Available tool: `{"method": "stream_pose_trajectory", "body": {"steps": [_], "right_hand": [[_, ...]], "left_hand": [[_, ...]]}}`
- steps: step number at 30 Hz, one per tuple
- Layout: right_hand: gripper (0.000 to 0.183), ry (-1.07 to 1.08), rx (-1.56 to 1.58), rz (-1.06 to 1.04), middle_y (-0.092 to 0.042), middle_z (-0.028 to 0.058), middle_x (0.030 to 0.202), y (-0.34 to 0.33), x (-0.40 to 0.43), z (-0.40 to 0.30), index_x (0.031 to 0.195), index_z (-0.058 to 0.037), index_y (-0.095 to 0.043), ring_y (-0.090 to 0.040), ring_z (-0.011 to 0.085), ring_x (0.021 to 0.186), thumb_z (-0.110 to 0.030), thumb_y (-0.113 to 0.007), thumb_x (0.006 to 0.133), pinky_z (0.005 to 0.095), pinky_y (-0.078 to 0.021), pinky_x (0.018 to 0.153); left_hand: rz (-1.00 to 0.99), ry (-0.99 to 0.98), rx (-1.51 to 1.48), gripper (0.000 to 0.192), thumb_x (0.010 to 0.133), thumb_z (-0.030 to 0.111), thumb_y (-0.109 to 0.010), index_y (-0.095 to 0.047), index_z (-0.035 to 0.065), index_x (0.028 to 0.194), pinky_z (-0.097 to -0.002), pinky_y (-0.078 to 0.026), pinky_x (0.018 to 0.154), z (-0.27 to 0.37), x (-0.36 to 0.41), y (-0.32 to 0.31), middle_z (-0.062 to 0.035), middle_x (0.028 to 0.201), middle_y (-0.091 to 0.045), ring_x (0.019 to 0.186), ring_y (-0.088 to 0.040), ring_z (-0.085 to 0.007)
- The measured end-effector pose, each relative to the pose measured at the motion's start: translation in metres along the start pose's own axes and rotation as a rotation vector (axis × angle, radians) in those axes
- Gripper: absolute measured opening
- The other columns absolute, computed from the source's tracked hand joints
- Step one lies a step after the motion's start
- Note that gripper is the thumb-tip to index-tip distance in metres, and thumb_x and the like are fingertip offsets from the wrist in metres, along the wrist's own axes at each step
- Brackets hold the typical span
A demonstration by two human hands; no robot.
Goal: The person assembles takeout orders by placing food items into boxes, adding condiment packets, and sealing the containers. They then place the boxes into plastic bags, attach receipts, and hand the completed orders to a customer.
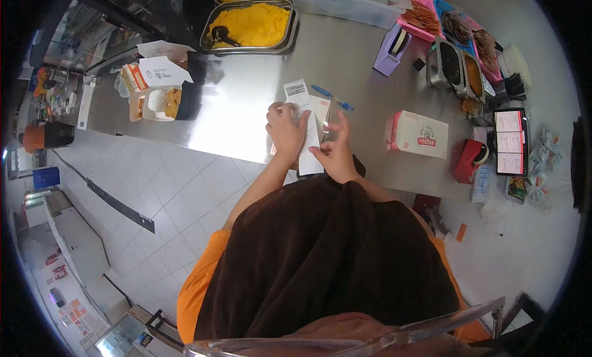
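Note:
A long printed paper receipt (pixel 311 132) lies over a white and red takeaway carton (pixel 320 106), which my forearms and the paper partly cover. My left hand (pixel 286 131) rests on the carton and receipt, its thumb along the paper and its fingers spread. At the paper's right edge is my right hand (pixel 340 152), thumb touching the lower part, index finger raised and apart. Something small and shiny, perhaps clear tape, shows by its fingers. Just beyond the carton a blue pen (pixel 332 97) lies on the steel counter (pixel 249 102).
A closed carton (pixel 423 134) and a red tape dispenser (pixel 468 160) stand to the right, near a tablet (pixel 510 142). Farther back are a purple tape dispenser (pixel 393 49) and a steel pan of yellow food (pixel 252 26). An open food box (pixel 159 105) stands left.

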State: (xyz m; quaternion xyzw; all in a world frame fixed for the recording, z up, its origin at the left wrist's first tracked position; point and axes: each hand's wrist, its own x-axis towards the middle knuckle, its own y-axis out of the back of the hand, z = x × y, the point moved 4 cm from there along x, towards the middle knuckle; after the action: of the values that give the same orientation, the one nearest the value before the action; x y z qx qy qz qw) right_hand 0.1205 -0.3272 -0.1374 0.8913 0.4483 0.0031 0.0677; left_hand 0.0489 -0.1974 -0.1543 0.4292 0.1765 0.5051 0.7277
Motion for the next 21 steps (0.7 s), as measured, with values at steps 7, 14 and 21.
{"method": "stream_pose_trajectory", "body": {"steps": [7, 14, 21], "right_hand": [[0.09, -0.069, -0.117, 0.131, -0.045, 0.0158, 0.119, 0.009, -0.017, 0.035, 0.144, -0.01, -0.005, -0.061, 0.015, 0.075, 0.004, -0.065, 0.079, 0.0249, -0.0492, 0.064], [0.068, -0.035, -0.272, -0.086, -0.06, 0.0044, 0.075, 0.024, 0.034, 0.025, 0.141, -0.0098, -0.019, -0.061, 0.0146, 0.07, 0.001, -0.057, 0.085, 0.0286, -0.0482, 0.066], [0.075, -0.114, -0.568, -0.046, -0.063, 0.0127, 0.073, 0.015, 0.039, 0.013, 0.14, -0.0071, -0.022, -0.064, 0.0246, 0.069, -0.005, -0.066, 0.078, 0.0351, -0.0494, 0.066]], "left_hand": [[-0.378, -0.352, -0.097, 0.069, 0.066, 0.045, -0.077, -0.055, 0.018, 0.126, -0.0481, -0.034, 0.1, -0.007, 0.007, 0.018, -0.0184, 0.14, -0.035, 0.122, -0.039, -0.0404], [-0.523, -0.671, 0.008, 0.08, 0.06, 0.054, -0.078, -0.05, 0.0334, 0.132, -0.0546, -0.024, 0.106, -0.008, 0.024, 0.011, -0.0243, 0.148, -0.017, 0.13, -0.027, -0.0451], [-0.683, -0.675, 0.048, 0.089, 0.053, 0.057, -0.079, -0.046, 0.0402, 0.134, -0.0562, -0.019, 0.108, -0.012, 0.031, 0.002, -0.0223, 0.153, -0.005, 0.137, -0.015, -0.0455]]}}
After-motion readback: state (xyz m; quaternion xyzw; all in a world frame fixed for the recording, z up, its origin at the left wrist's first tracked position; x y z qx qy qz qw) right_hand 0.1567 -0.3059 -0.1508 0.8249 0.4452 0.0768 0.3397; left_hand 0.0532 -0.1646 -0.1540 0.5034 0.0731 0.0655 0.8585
